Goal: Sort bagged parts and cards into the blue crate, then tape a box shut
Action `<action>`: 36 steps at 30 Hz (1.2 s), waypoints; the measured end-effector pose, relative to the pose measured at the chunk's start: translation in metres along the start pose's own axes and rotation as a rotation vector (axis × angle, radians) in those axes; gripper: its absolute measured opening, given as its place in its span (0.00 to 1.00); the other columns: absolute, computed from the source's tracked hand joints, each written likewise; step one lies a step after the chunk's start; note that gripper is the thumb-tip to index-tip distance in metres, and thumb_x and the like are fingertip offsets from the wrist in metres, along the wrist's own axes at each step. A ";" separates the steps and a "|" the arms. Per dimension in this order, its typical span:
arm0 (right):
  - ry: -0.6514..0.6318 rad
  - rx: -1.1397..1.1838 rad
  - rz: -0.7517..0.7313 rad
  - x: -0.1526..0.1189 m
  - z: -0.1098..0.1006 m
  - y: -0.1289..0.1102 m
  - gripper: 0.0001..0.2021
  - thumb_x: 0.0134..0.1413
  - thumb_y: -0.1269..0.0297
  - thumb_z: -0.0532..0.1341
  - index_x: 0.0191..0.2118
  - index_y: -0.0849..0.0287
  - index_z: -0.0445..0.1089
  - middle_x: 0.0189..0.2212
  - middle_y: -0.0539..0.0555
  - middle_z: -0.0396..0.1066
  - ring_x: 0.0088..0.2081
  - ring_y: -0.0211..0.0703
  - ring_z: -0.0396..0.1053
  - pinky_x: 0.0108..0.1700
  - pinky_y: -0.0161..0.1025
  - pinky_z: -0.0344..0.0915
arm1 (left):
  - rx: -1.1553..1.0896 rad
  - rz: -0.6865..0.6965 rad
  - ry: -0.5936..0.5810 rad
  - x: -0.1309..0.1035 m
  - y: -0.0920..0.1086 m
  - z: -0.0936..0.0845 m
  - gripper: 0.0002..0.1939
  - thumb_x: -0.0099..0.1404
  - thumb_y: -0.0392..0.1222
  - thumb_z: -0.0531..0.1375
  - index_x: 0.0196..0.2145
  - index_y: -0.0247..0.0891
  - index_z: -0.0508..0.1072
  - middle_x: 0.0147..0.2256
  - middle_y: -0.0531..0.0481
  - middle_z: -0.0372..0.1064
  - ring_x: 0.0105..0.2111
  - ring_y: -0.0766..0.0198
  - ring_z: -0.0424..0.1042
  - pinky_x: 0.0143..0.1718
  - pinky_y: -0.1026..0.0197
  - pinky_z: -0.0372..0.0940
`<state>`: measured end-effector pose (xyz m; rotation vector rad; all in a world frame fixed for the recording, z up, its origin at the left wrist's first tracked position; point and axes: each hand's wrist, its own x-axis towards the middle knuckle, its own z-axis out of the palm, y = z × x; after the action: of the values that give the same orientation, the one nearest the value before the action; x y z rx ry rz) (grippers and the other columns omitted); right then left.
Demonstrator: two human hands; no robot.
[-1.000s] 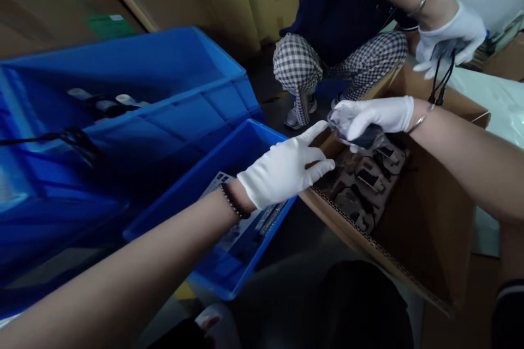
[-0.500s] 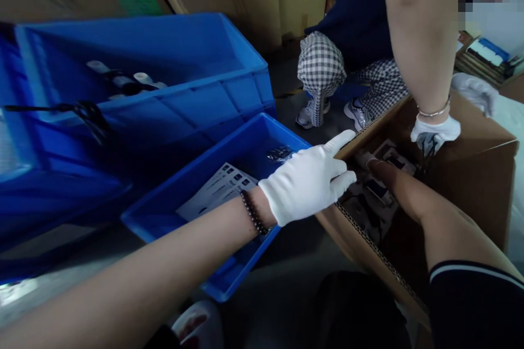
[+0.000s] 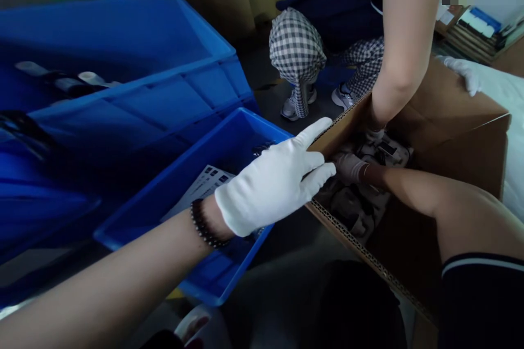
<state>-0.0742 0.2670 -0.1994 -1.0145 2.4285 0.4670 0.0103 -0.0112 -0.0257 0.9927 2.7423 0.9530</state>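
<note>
My left hand [image 3: 273,184], in a white glove, grips the near corner of an open cardboard box [image 3: 462,136], fingers curled over its edge and the index finger lying along it. My right hand [image 3: 347,167], also gloved, is deep inside the box in shadow, resting on a moulded pulp tray [image 3: 360,208] that holds small dark devices. Whether that hand holds anything is hidden. A co-worker crouching opposite reaches one gloved hand [image 3: 374,134] into the same box beside mine; the co-worker's other gloved hand [image 3: 462,72] rests on the far flap.
A small blue bin [image 3: 229,144] with printed sheets [image 3: 203,184] sits left of the box, touching it. Behind it stands a large blue crate [image 3: 135,92] with dark and white items. Stacked cartons line the back; the co-worker's checked knee [image 3: 297,46] is close.
My right hand has sunk deeper into the box onto the tray. The co-worker's arm has come down into the box. My left hand stays on the box corner.
</note>
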 end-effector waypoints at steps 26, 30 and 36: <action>0.116 -0.120 -0.200 0.003 0.043 0.011 0.22 0.64 0.69 0.56 0.62 0.68 0.64 0.59 0.71 0.63 0.56 0.55 0.65 0.55 0.53 0.69 | -0.018 0.056 0.049 0.000 0.001 0.004 0.23 0.76 0.50 0.49 0.26 0.36 0.68 0.69 0.44 0.58 0.55 0.51 0.75 0.51 0.54 0.74; -0.004 -0.171 -0.261 0.019 0.024 0.016 0.18 0.68 0.72 0.49 0.57 0.66 0.70 0.52 0.67 0.70 0.49 0.50 0.68 0.50 0.48 0.70 | -0.007 0.084 0.045 0.000 0.002 0.004 0.23 0.76 0.49 0.48 0.26 0.37 0.67 0.67 0.45 0.60 0.60 0.48 0.70 0.54 0.54 0.73; -0.051 -0.145 -0.244 0.018 0.000 0.019 0.18 0.69 0.72 0.48 0.48 0.70 0.75 0.43 0.69 0.74 0.45 0.51 0.70 0.48 0.48 0.66 | -0.013 0.050 -0.002 0.000 0.005 0.003 0.22 0.76 0.51 0.49 0.27 0.37 0.68 0.67 0.46 0.60 0.62 0.48 0.68 0.55 0.53 0.72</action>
<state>-0.0986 0.2694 -0.2065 -1.3238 2.2132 0.5816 0.0141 -0.0065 -0.0247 1.0648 2.7184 0.9749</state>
